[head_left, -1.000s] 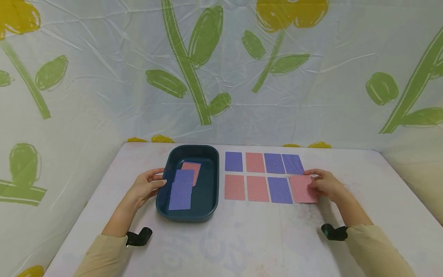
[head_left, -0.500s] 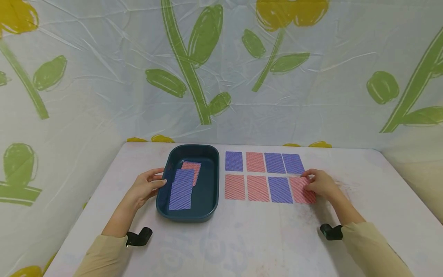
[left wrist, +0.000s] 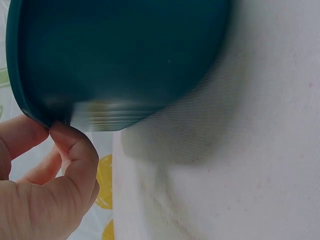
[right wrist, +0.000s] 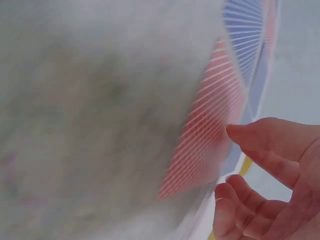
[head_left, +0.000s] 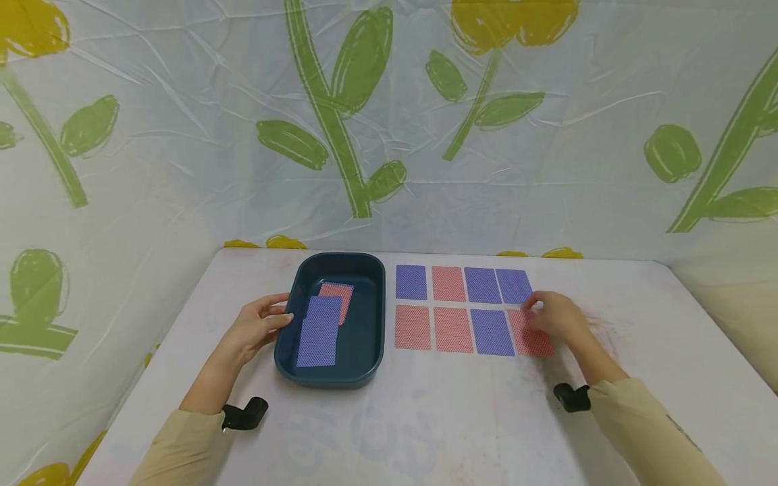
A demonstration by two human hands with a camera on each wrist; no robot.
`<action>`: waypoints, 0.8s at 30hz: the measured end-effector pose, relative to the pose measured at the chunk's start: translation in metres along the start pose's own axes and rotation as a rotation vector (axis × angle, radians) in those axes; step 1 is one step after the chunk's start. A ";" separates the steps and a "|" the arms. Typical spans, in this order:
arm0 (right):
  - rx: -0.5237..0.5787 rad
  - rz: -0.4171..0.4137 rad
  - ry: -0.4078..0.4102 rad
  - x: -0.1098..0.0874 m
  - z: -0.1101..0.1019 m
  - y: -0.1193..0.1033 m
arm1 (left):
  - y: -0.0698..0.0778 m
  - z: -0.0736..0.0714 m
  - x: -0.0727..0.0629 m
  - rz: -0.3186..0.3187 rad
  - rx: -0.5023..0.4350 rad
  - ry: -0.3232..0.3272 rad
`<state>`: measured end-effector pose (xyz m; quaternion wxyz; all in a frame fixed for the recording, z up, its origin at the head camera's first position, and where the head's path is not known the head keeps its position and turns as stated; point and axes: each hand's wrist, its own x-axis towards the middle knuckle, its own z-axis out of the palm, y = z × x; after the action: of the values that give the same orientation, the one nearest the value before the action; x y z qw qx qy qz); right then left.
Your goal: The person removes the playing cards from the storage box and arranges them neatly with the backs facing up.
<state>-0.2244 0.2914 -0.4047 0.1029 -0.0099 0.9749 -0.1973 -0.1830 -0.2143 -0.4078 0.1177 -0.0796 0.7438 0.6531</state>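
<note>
Currently, a bench [head_left: 437, 425] is carrying a dark-teal tray [head_left: 328, 383] whose rim a left hand [head_left: 258, 329] is pinching; a right hand [head_left: 558, 317], thumb and fingers parted, is curving over the near-right red-backed playing card [head_left: 531, 341] lying flat, seemingly aligning it, the next move probably calling for clean withdrawal.

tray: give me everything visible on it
The tray is dark teal, a deep rounded rectangle with a rim and smooth walls, possibly plastic. It sits open side up on the white table, long sides running away from the person, left of the two card rows. Inside, blue-backed cards partly cover a red-backed one. The left hand pinches its left rim. No damage is evident; its underside is hidden.
</note>
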 end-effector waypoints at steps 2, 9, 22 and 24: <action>0.021 -0.003 -0.010 0.002 -0.003 -0.005 | 0.000 0.000 0.000 0.002 0.001 -0.002; 0.247 -0.056 -0.061 0.016 -0.013 -0.041 | 0.002 0.000 0.000 -0.001 0.002 -0.003; 0.528 -0.190 -0.206 0.032 -0.007 -0.125 | 0.003 0.001 -0.001 -0.011 0.008 0.005; 0.556 -0.198 -0.220 0.033 -0.002 -0.138 | 0.003 0.001 -0.001 -0.012 0.010 0.006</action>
<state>-0.2602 0.1630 -0.3561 0.1867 -0.0974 0.8609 -0.4631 -0.1825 -0.2133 -0.4051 0.1197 -0.0856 0.7471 0.6483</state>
